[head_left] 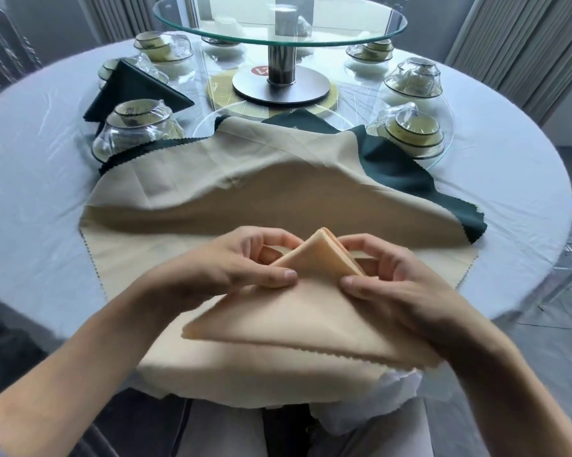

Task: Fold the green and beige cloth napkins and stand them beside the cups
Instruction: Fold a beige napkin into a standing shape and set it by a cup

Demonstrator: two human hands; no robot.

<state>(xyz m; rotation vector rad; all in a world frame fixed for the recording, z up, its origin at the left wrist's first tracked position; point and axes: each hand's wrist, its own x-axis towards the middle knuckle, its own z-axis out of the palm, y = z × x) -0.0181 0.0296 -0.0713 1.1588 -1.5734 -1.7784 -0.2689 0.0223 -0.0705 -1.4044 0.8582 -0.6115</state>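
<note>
At the round table (pixel 30 179), my left hand (pixel 245 265) and right hand (pixel 386 285) pinch a beige napkin (pixel 304 311) folded into a triangle. One green napkin (pixel 129 90) already stands by the wrapped cups (pixel 136 127) (apparently finished); loose beige and green cloths (pixel 245 179) wait unfolded behind.

This looks like a restaurant or banquet dining room. A large round table (pixel 30 179) under a pale cloth carries a raised glass turntable (pixel 279 26) at its centre, ringed by wrapped cup-and-bowl sets (pixel 136 130), with grey curtains (pixel 522 44) behind.
</note>
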